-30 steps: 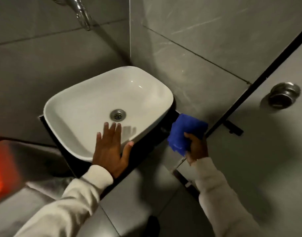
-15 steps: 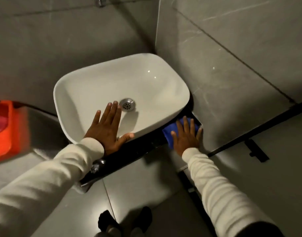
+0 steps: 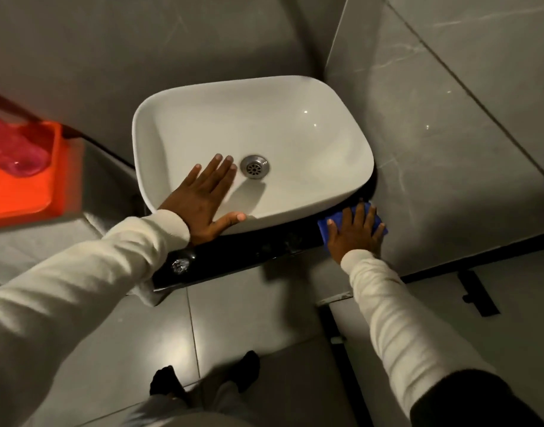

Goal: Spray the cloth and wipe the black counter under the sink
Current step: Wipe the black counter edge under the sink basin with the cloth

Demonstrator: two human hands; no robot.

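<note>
At the far left an orange tray [image 3: 33,167] sits off the counter, blurred, with something pink in it that you cannot make out. Next comes your left hand [image 3: 202,201], laid flat on the near rim of the white sink [image 3: 295,134], fingers spread and extended toward the drain [image 3: 254,166], thumb hooked along the rim's outer edge. It holds nothing; it looks like a brace. The sink rests on the black counter [image 3: 249,257], whose front strip runs from under your left sleeve [image 3: 125,257] to the right end. A wet or shiny patch [image 3: 179,265] shows near its left end, and faint smears mark the middle of the strip.

At the counter's right end, tight against the grey wall [image 3: 434,180], your right hand [image 3: 355,232] presses flat on the blue cloth [image 3: 324,228], fingers splayed, not curled around it. Only the cloth's left and right edges show past your hand.

The cloth looks soft and limp, so it will probably bunch or slide out if you push with fingertips alone. Keep the palm on its middle and the fingers spread to pin its edges. The counter looks glossy, so a damp cloth should glide easily. The strip between the sink's base and the front edge is narrow, so a folded cloth should fit best.
</note>
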